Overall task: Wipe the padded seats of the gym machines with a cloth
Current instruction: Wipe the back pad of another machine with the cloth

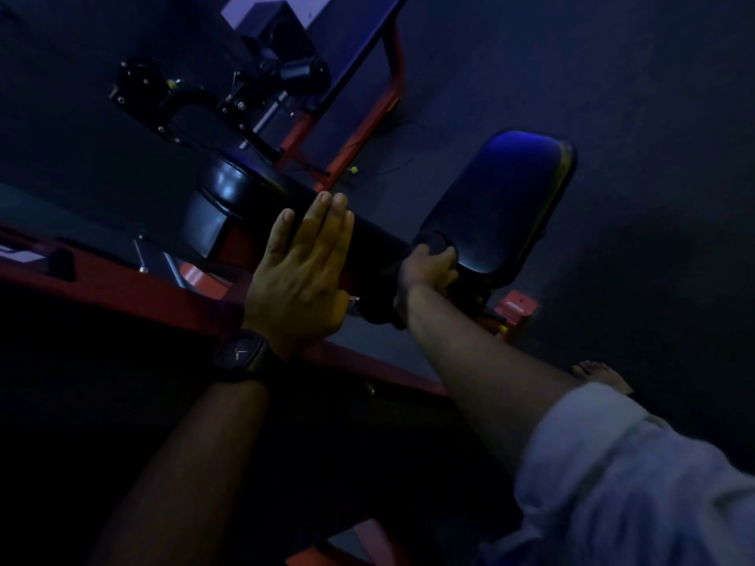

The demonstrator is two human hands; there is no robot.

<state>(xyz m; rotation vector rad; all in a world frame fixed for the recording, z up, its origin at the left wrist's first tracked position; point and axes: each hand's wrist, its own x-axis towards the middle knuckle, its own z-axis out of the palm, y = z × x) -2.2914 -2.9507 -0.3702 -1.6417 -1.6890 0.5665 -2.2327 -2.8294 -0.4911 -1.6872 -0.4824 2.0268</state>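
Cloth (pixel 435 243), dark in colour, is being gripped in the curled fingers of the right hand (pixel 429 273) and pressed to the near edge of the black padded seat (pixel 502 206) in the head view. The left hand (pixel 298 275) is being held flat, fingers straight and together, over the long black roller pad (pixel 237 185) beside the seat; whether it is being touched cannot be told. A dark watch (pixel 241 355) is being worn on that wrist, above the red frame (pixel 163 300).
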